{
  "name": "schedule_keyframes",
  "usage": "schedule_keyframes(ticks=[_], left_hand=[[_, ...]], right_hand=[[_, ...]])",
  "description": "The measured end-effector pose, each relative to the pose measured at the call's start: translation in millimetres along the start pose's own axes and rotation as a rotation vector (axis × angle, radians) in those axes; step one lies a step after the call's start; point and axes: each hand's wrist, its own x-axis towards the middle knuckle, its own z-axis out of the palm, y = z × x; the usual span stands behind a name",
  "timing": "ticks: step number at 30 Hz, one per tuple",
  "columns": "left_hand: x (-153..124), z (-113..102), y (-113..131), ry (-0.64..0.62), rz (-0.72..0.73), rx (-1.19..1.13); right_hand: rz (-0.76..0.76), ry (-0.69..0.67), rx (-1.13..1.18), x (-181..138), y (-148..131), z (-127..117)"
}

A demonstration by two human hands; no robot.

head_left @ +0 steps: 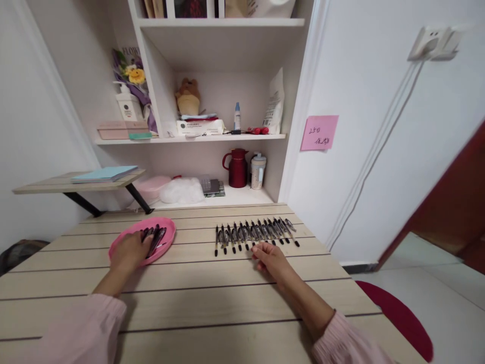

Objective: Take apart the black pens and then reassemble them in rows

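Note:
A pink plate (170,226) on the left of the table holds several black pens (156,237). My left hand (131,251) reaches over its near rim, fingers curled on the pens; the fingertips are partly hidden. On the right, several slim pens (216,240) with black ends stand side by side in a row, pointing away from me. Small dark oval pieces (290,225) lie among them, too small to make out. My right hand (271,258) is at the near side of this row, thumb and fingers pinched together at the lower end of a pen.
Behind the table (197,298) stands a white shelf (227,136) with a red jug (238,168), a light cup (258,172) and a white plastic bag (182,191). A small raised stand (49,186) carries blue paper (104,173). A red stool (401,318) is at the right.

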Motion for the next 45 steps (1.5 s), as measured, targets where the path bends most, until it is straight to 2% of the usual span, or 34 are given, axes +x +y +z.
schedule_keyframes(ticks=[2, 5, 9, 12, 14, 18, 21, 27, 30, 32, 35, 38, 40, 42, 43, 45], left_hand=[[-7.2, 7.1, 16.6, 0.006, 0.097, -0.014], [-27.8, 20.1, 54.0, -0.002, 0.268, -0.108], [-66.0, 35.0, 116.5, -0.109, 0.441, -0.435], [-91.6, 47.4, 154.4, -0.23, 0.469, -0.617], [-104.2, 58.4, 168.3, -0.285, 0.47, -0.715], [-119.0, 82.0, 171.3, -0.329, 0.448, -0.791], [-122.9, 91.5, 166.2, -0.359, 0.432, -0.805], [-122.1, 89.8, 166.2, -0.384, 0.41, -0.884], [-120.3, 89.1, 169.0, -0.442, 0.296, -0.988], [-119.1, 88.6, 171.4, -0.499, 0.136, -1.127], [-117.8, 86.6, 174.1, -0.561, -0.114, -1.431], [-116.5, 84.5, 173.8, -0.634, -0.184, -1.674], [-115.3, 83.9, 172.2, -0.686, -0.187, -1.76], [-114.3, 83.6, 170.5, -0.726, -0.235, -1.807], [-114.2, 83.4, 169.9, -0.741, -0.268, -1.815], [-114.8, 82.6, 169.6, -0.765, -0.311, -1.798]], right_hand=[[-0.015, 0.053, -0.265, 9.8, -0.5, -17.4], [0.005, 0.166, -0.452, 28.1, 0.4, -59.4], [0.116, 0.347, -0.659, 45.5, 11.7, -107.3], [0.171, 0.387, -0.735, 50.4, 25.9, -119.8], [0.183, 0.398, -0.763, 51.6, 34.8, -121.0], [0.177, 0.401, -0.783, 52.7, 45.4, -118.2], [0.154, 0.401, -0.778, 52.6, 48.1, -115.4], [0.085, 0.432, -0.697, 53.1, 41.8, -116.6], [0.023, 0.425, -0.624, 50.5, 27.7, -106.1], [-0.047, 0.354, -0.54, 41.5, 15.0, -86.2], [-0.217, -0.002, -0.189, 15.1, -3.0, -41.5], [-0.276, -0.203, -0.054, -9.9, -14.2, -4.0], [-0.252, -0.267, -0.022, -12.2, -16.9, 1.8], [-0.232, -0.228, -0.065, 0.8, -15.6, -12.6], [-0.234, -0.123, -0.118, 11.6, -13.3, -26.4], [-0.142, 0.206, -0.318, 36.3, -5.3, -61.5]])
